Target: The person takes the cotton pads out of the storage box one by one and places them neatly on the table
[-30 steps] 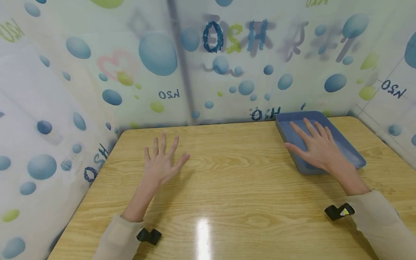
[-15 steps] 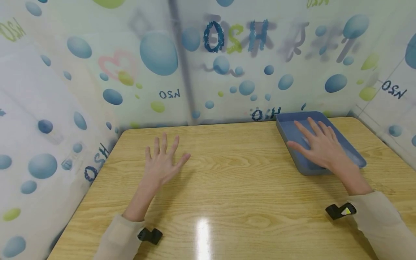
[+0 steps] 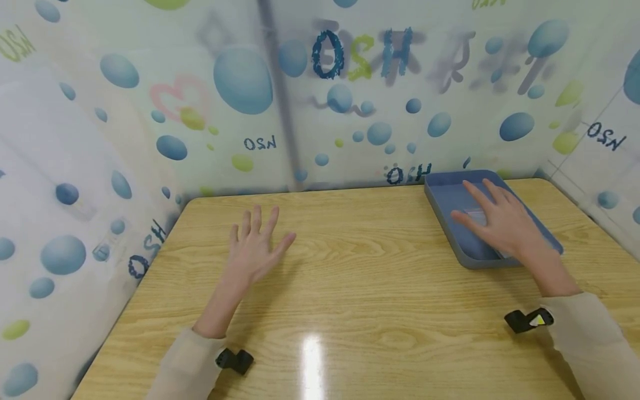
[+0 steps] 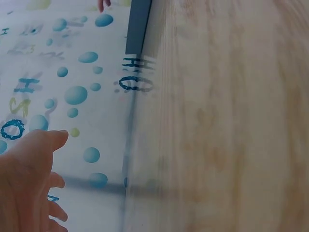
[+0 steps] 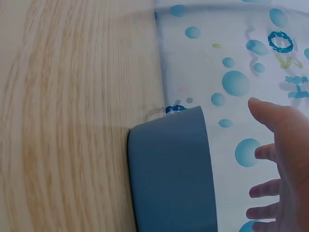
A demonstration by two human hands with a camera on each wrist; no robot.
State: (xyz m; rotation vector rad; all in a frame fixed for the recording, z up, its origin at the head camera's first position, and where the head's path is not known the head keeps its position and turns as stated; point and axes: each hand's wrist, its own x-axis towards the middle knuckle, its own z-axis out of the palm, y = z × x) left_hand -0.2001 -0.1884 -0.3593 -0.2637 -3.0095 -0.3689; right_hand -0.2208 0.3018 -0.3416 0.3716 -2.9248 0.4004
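1. Blue tray [image 3: 450,194] sat open side up on wood table [image 3: 360,289], most of tabletop to its L.
2. In tray: flat pale thing [image 3: 475,215], mostly hid by RH; can't tell what.
3. RH [image 3: 510,228] was above tray, fingers spread & near straight, thumb well out to tray's L side; had hold of nothing. R wrist view showed a gap betw. hand & tray wall.
4. LH [image 3: 252,258] was well L of tray, over table, fingers fanned wide, thumb pointing tray-ward; grip likewise held nothing.
5. Beige sleeves: R one [image 3: 587,339] nearer the person than tray, L one [image 3: 187,364] same but far L of tray. Small blk device at each cuff.
6. Glare streak [image 3: 312,366] on tabletop, L of tray & nearer the person.
7. Printed sheet [image 3: 240,83] w/ blue & green dots stood just behind tray, also off to both sides.
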